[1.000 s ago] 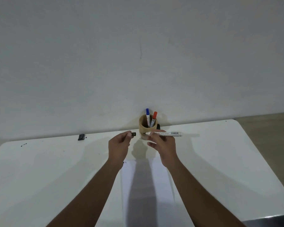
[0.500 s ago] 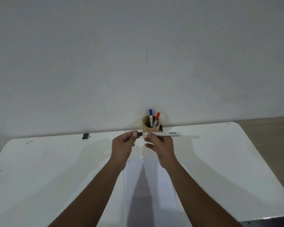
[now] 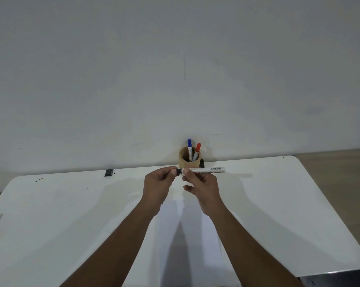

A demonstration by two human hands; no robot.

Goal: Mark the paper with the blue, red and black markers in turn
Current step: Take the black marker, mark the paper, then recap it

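Note:
My right hand holds the white barrel of the black marker level above the table. My left hand pinches the marker's black cap, which sits against the barrel's left end. The blue marker and the red marker stand capped in a round wooden holder at the table's back edge. The white paper lies on the table between my forearms, partly in their shadow.
The white table runs up to a plain wall. A small black object lies at the back left, with a few dark specks further left. Bare floor shows to the right.
My left hand brought the black cap rightward from a gap beside the marker onto its tip. The camera view shifted slightly.

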